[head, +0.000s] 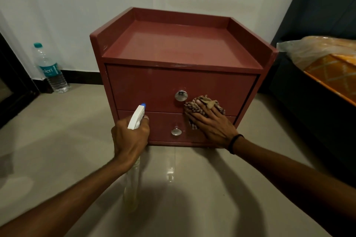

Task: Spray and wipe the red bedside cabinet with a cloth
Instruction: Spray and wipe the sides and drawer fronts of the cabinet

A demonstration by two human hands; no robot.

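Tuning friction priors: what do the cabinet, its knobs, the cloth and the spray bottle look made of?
Cabinet: probably laminated or painted board, glossy; the top reflects light.
Knobs: polished metal or chrome-look plastic, mirror shine.
Cloth: soft woven fabric, striped, bunched under the right hand.
Spray bottle: white plastic head, clear plastic body, gripped by the left hand.

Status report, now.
Left hand grips spray bottle, nozzle at cabinet. Right hand presses cloth on drawer front. Nothing in the way.

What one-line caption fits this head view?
Left hand aims a spray bottle at the red cabinet while the right hand presses a cloth to its drawer fronts.
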